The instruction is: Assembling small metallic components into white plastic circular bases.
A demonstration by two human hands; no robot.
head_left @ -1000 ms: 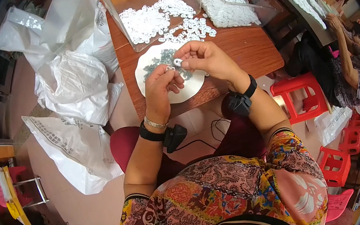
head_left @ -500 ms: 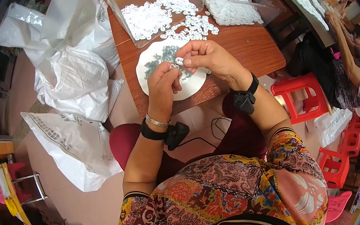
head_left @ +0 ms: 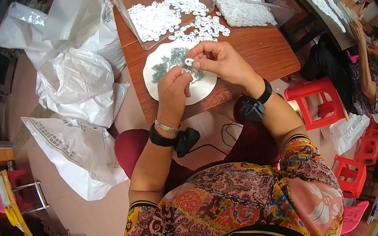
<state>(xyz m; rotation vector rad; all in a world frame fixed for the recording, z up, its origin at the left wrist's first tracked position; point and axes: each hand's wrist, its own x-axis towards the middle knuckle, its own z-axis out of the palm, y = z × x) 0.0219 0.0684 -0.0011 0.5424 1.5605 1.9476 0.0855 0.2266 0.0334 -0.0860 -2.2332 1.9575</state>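
Over a round white plate (head_left: 153, 88), which carries a heap of small grey-green pieces (head_left: 173, 56), I hold both hands close together. My right hand (head_left: 224, 62) pinches a small white oval plastic piece (head_left: 189, 62) with a hole, between thumb and index finger. Just left of it and slightly lower, my left hand (head_left: 173, 91) is closed, with a small white piece (head_left: 185, 71) at its fingertips. Its exact shape is hard to make out. A small gap separates the two pieces.
The plate sits on a brown wooden table (head_left: 263, 47). Behind it lie loose white oval pieces (head_left: 201, 29) and clear bins with piles of them (head_left: 241, 5). White sacks (head_left: 76, 84) stand at left, a red stool (head_left: 314, 102) at right. Another person (head_left: 372, 76) sits far right.
My hands have drawn slightly apart. The white piece in my right hand has turned, so its hole now shows. At the far right, the other person's arm has shifted.
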